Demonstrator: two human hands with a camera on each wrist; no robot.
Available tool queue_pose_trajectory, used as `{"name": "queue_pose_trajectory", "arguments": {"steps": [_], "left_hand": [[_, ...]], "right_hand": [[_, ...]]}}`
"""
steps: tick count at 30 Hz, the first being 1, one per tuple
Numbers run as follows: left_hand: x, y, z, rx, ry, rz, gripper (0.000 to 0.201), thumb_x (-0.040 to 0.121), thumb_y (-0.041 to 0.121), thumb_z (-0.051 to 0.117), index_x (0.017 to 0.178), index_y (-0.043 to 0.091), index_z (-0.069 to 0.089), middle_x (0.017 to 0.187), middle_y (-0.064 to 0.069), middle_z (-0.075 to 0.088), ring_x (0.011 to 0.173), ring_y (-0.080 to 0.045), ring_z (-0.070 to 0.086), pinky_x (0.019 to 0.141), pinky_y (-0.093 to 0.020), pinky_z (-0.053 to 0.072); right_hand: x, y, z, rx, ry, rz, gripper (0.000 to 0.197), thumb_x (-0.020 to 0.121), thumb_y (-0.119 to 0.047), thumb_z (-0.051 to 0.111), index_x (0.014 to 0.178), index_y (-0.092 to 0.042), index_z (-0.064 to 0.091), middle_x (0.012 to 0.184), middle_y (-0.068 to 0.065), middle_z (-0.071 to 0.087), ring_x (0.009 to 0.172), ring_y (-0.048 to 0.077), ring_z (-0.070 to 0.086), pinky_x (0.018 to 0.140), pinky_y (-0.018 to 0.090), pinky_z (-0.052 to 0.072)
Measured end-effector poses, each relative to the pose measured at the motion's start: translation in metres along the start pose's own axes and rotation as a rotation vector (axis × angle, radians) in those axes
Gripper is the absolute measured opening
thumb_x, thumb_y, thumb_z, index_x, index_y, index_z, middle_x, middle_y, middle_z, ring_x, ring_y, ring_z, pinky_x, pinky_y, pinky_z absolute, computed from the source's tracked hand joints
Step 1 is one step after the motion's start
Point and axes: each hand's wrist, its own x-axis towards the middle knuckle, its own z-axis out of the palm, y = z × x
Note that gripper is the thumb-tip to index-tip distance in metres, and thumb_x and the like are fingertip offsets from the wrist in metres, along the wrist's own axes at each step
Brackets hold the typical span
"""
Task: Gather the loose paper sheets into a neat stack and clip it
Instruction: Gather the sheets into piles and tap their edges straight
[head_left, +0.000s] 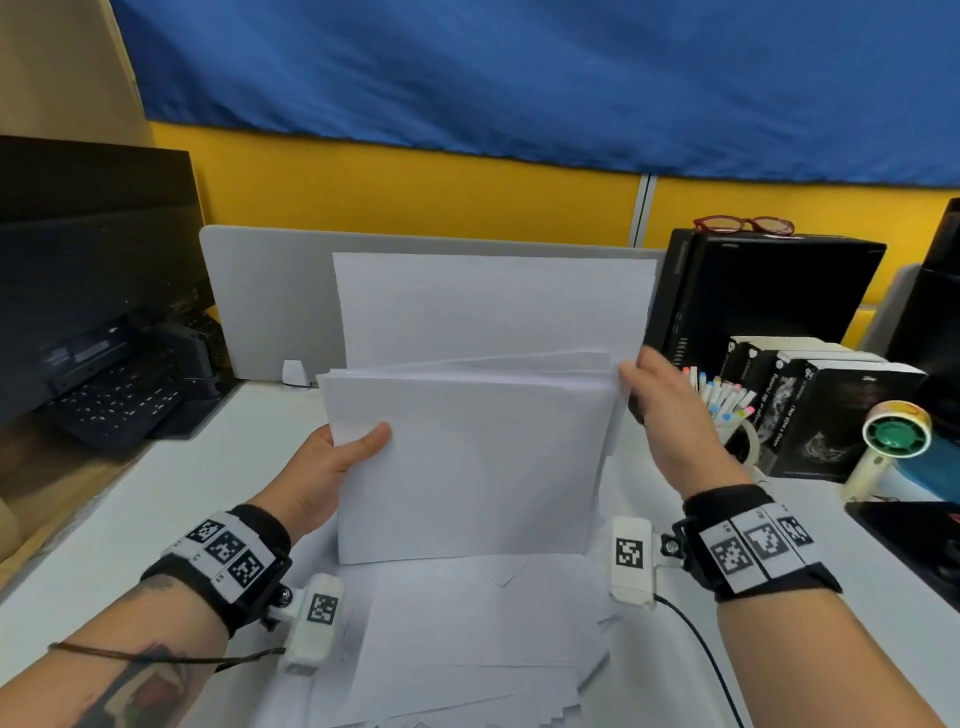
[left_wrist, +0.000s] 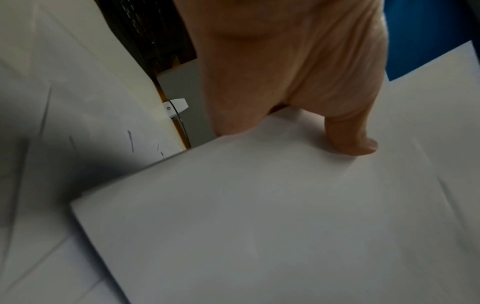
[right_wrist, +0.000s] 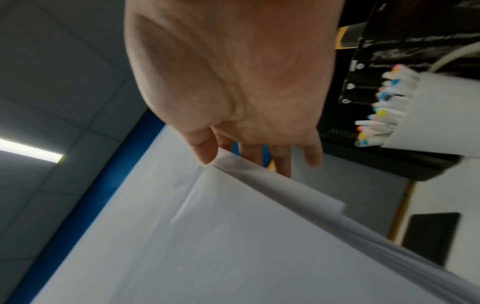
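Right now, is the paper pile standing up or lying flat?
Standing up. The pile rests on its bottom edge on loose sheets; the left hand grips one side, the right hand touches the other.

left: keyboard (head_left: 117, 402) near | right: marker cup (head_left: 727, 415), books (head_left: 810, 405) crowd edge | front: divider (head_left: 270, 301)

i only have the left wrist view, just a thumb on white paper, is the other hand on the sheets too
Observer: Yes, the right hand touches the top right corner of the held stack.
Operator: is the stack squared up
Observer: No, one sheet sticks up well above the rest.
Operator: anything left on the desk
Observer: Yes, loose sheets lie fanned on the table below the stack.
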Motion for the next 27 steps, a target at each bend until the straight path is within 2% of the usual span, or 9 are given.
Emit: {"name": "queue_pose_trajectory", "arguments": {"steps": [3, 6, 8, 13, 16, 18, 21, 23, 27], "left_hand": [[0.001, 0.002, 0.001, 0.02, -0.006, 0.009, 0.097, 0.044, 0.055, 0.1, 0.124, 0.01, 0.07, 0.126, -0.013, 0.074, 0.114, -0.028, 0.072, 0.084, -0.031, 0.062], [0.003, 0.007, 0.003, 0.091, -0.008, 0.043, 0.097, 0.045, 0.051, 0.101, 0.127, 0.011, 0.069, 0.127, -0.012, 0.074, 0.116, -0.029, 0.071, 0.091, -0.036, 0.06], [0.004, 0.011, 0.008, 0.146, -0.008, 0.069, 0.09, 0.048, 0.044, 0.1, 0.126, 0.012, 0.069, 0.124, -0.01, 0.075, 0.116, -0.028, 0.072, 0.094, -0.039, 0.058], [0.002, 0.027, 0.021, 0.272, -0.038, 0.115, 0.079, 0.053, 0.042, 0.095, 0.124, 0.019, 0.07, 0.121, -0.002, 0.077, 0.116, -0.023, 0.072, 0.096, -0.034, 0.059], [0.002, 0.052, 0.02, 0.197, -0.131, 0.123, 0.063, 0.062, 0.03, 0.09, 0.122, 0.021, 0.072, 0.124, -0.006, 0.075, 0.119, -0.03, 0.069, 0.096, -0.038, 0.059], [0.005, 0.071, 0.021, 0.119, -0.198, 0.14, 0.075, 0.062, 0.025, 0.095, 0.131, 0.022, 0.065, 0.128, -0.007, 0.073, 0.123, -0.035, 0.066, 0.093, -0.037, 0.06], [0.009, 0.097, 0.025, 0.081, -0.314, 0.186, 0.088, 0.079, -0.005, 0.067, 0.146, 0.046, 0.046, 0.137, -0.004, 0.068, 0.122, -0.029, 0.067, 0.093, -0.04, 0.06], [0.01, 0.104, 0.032, 0.087, -0.392, 0.185, 0.095, 0.079, -0.015, 0.056, 0.145, 0.053, 0.047, 0.135, -0.005, 0.067, 0.118, -0.029, 0.068, 0.092, -0.042, 0.06], [0.01, 0.099, 0.042, 0.021, -0.39, 0.129, 0.088, 0.077, -0.024, 0.055, 0.126, 0.048, 0.068, 0.125, -0.003, 0.071, 0.107, -0.026, 0.072, 0.084, -0.04, 0.063]], "right_hand": [[-0.01, 0.022, 0.0, 0.112, -0.077, 0.113, 0.038, 0.101, -0.032, 0.055, 0.138, -0.022, 0.049, 0.126, -0.008, 0.068, 0.115, 0.012, 0.066, 0.091, 0.031, 0.054], [-0.017, 0.033, 0.006, 0.183, -0.073, 0.101, 0.089, 0.072, -0.014, 0.088, 0.145, -0.021, 0.037, 0.133, -0.002, 0.065, 0.12, 0.017, 0.065, 0.093, 0.036, 0.056], [-0.019, 0.033, 0.012, 0.146, -0.096, 0.089, 0.083, 0.064, 0.001, 0.091, 0.135, -0.014, 0.05, 0.126, 0.003, 0.07, 0.116, 0.02, 0.068, 0.094, 0.038, 0.057], [-0.018, 0.02, 0.017, 0.168, -0.003, 0.057, 0.042, 0.077, 0.006, 0.08, 0.113, -0.011, 0.069, 0.109, 0.007, 0.077, 0.101, 0.028, 0.074, 0.089, 0.048, 0.059], [-0.019, 0.015, 0.013, 0.167, -0.076, 0.031, 0.056, 0.08, 0.005, 0.077, 0.129, -0.017, 0.06, 0.121, 0.005, 0.072, 0.111, 0.026, 0.07, 0.093, 0.046, 0.057], [-0.019, 0.007, 0.012, 0.136, -0.135, -0.006, 0.066, 0.083, 0.007, 0.073, 0.137, -0.024, 0.051, 0.125, -0.001, 0.069, 0.117, 0.022, 0.066, 0.096, 0.042, 0.057], [-0.014, -0.011, 0.009, 0.134, -0.277, -0.107, 0.09, 0.086, 0.019, 0.061, 0.148, -0.041, 0.034, 0.138, -0.005, 0.061, 0.126, 0.017, 0.06, 0.102, 0.037, 0.053], [-0.009, -0.021, 0.009, 0.146, -0.403, -0.14, 0.103, 0.086, 0.023, 0.057, 0.152, -0.05, 0.025, 0.151, 0.0, 0.047, 0.132, 0.024, 0.055, 0.105, 0.042, 0.049], [-0.004, -0.031, 0.013, 0.164, -0.533, -0.127, 0.096, 0.084, 0.029, 0.05, 0.144, -0.046, 0.043, 0.152, -0.009, 0.044, 0.13, 0.025, 0.054, 0.102, 0.042, 0.051]]}}
